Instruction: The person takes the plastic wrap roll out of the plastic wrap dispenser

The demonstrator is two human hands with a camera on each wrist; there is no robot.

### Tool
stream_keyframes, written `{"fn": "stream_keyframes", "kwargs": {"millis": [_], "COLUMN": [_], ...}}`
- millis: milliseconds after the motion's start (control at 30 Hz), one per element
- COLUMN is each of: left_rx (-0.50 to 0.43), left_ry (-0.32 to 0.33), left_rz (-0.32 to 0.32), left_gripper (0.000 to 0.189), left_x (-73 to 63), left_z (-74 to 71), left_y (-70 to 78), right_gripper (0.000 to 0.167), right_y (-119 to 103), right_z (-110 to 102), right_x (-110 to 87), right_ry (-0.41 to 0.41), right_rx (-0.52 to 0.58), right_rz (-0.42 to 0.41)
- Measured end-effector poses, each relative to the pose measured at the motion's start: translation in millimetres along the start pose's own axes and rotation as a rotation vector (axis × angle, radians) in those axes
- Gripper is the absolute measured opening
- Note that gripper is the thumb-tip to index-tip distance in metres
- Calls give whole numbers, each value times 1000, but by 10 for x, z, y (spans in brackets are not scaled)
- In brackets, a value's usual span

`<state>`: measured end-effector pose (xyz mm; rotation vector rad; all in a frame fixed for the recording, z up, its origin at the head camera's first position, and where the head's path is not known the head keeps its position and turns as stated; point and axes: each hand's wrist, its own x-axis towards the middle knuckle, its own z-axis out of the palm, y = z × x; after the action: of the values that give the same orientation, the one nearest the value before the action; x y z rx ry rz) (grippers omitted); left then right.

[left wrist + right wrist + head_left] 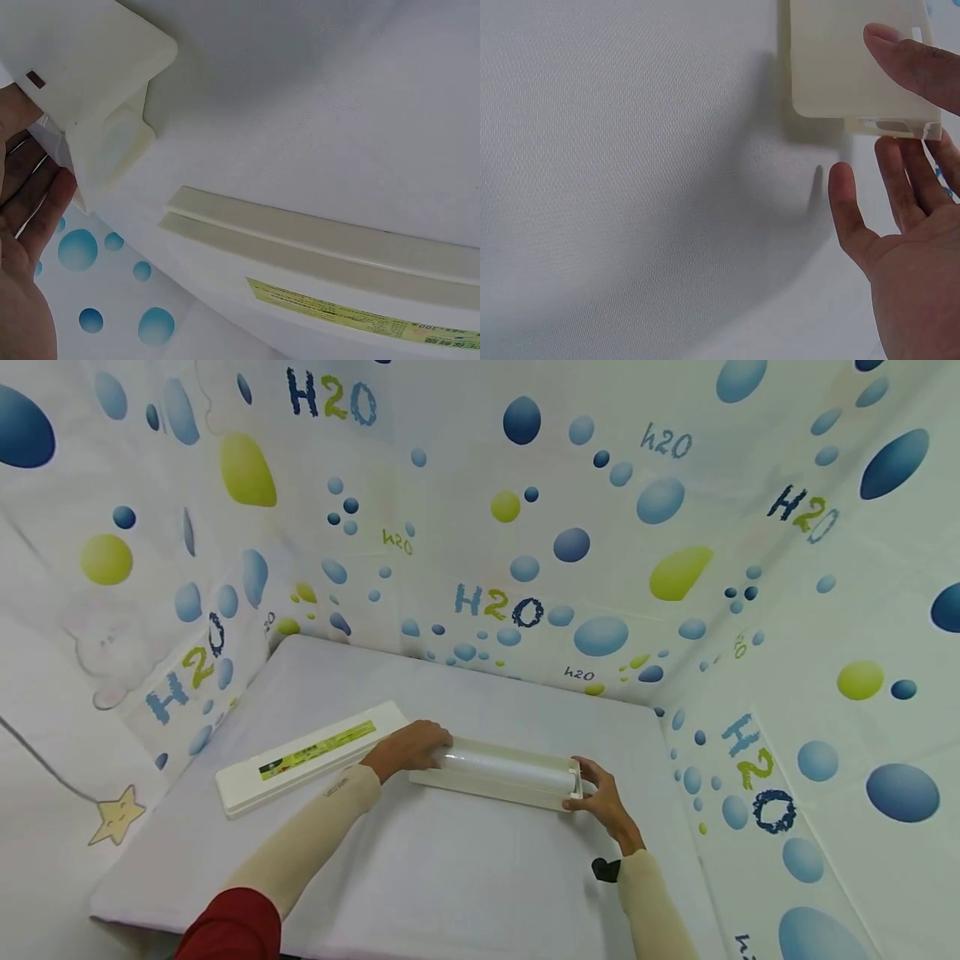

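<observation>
Both your hands are on a long, cream plastic trough-shaped box (pixel 491 787) above the middle of a counter (pixel 465 868) spread with white cloth; you cannot tell whether the box's underside touches the cloth. A shiny, whitish roll of film (pixel 510 770) lies lengthwise inside it.

Your left hand (pixel 412 750) has its fingers clamped on the left end of the box, partly cut off at the edge of the left wrist view. Your right hand (pixel 606 797) has its fingers clamped on the right end: the thumb presses the broad outer side, other fingers meet the end, and one finger stands apart from the plastic.

To the left, near your left hand, a long, flat, off-white plastic piece (pixel 311 768) lies at a slant on the cloth. A narrow yellow-green printed label (pixel 317 749) runs along its top.

You wear beige sleeves (pixel 300 839), with a dark red sleeve (pixel 234 927) higher on the left arm. Behind the counter hangs white sheeting (pixel 450 485) printed with blue and lime drops and "H2O" lettering.
</observation>
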<state>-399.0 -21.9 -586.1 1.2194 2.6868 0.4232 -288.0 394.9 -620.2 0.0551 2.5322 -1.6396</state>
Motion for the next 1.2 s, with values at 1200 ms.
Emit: {"fn": "stream_keyframes", "kwargs": {"millis": [1200], "left_rx": [109], "left_ry": [-84], "left_rz": [-32], "left_gripper": [19], "left_x": [-6], "left_z": [-2], "left_y": [159], "right_gripper": [95], "right_y": [-1], "right_z": [17], "right_x": [9], "right_ry": [10], "right_rx": [-13], "right_rz": [7]}}
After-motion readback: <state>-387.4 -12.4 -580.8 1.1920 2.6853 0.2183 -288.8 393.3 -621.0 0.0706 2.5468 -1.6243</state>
